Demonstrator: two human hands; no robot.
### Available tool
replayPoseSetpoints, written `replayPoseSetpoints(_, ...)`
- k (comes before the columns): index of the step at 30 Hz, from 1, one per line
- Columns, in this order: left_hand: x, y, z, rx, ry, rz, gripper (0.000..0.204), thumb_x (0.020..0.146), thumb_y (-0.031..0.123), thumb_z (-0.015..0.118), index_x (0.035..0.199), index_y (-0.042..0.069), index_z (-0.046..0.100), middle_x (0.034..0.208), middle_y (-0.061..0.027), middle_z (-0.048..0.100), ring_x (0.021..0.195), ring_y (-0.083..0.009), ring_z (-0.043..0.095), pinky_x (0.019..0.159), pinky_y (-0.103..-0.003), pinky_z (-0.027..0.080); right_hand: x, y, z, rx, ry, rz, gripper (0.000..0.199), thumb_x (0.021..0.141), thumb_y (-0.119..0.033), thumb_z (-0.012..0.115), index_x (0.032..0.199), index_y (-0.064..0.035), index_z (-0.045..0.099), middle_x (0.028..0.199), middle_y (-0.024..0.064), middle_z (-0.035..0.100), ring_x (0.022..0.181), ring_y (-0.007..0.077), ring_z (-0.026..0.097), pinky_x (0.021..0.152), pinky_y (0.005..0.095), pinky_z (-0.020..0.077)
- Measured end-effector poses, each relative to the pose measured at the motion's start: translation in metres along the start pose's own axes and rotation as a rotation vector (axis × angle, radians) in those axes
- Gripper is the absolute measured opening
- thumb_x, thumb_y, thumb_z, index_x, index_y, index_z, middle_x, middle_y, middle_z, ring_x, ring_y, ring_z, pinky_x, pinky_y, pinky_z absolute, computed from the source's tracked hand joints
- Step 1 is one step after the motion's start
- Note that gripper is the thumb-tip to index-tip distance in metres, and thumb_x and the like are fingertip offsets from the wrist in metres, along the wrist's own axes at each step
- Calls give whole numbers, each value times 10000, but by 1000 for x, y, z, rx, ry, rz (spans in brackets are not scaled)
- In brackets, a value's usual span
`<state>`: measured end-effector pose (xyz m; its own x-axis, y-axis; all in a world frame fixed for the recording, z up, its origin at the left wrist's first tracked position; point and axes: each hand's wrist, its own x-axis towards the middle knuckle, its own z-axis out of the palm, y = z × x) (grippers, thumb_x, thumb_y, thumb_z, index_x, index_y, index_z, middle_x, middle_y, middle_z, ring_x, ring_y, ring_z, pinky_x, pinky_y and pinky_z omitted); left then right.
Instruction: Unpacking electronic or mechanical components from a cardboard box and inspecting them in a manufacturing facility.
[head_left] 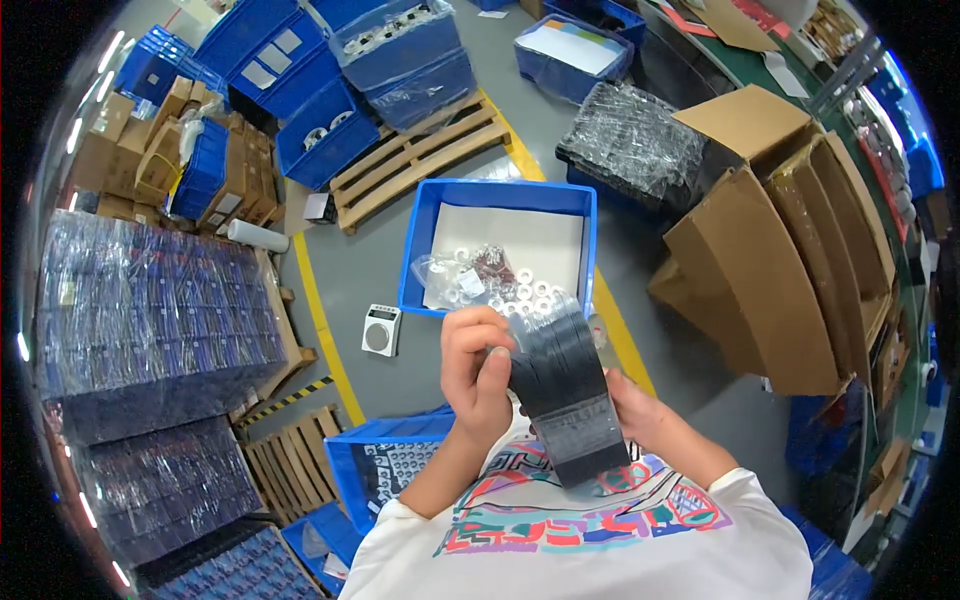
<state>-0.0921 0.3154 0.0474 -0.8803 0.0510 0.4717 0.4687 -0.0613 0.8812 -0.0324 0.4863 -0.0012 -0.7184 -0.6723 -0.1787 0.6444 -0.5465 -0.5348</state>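
Observation:
Close to my chest I hold a bundle of dark grey, glossy flat sheets or pouches (567, 385), with clear film along its far end. I cannot make out its exact kind. My left hand (480, 368) is closed on its upper left edge, thumb and fingertips pinching there. At the right edge my right hand (632, 408) grips the bundle, its fingers largely hidden behind. Just beyond lies a blue bin (411, 255) lined with pale board. Inside are several white rings (525, 292), a clear plastic bag (440, 275) and small dark red parts (494, 268).
Left of the bin, a small white speaker-like box (380, 332) rests on the floor. A wooden pallet (420, 160) lies beyond. Wrapped stacks (160, 310) fill the left side; large cardboard boxes (760, 270) and a film-wrapped load (635, 135) stand to the right.

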Motion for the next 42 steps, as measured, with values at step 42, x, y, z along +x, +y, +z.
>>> replayPoseSetpoints(42, -1, 0, 2, 29, 0, 23, 108, 855, 106, 495, 872, 3, 522, 950, -142, 528, 871, -212, 481, 769, -302, 403, -2, 2, 4, -48, 35, -40, 1011, 706, -760, 485, 1370, -18, 310, 1244, 237, 491, 1111, 297, 546, 924, 403, 464)
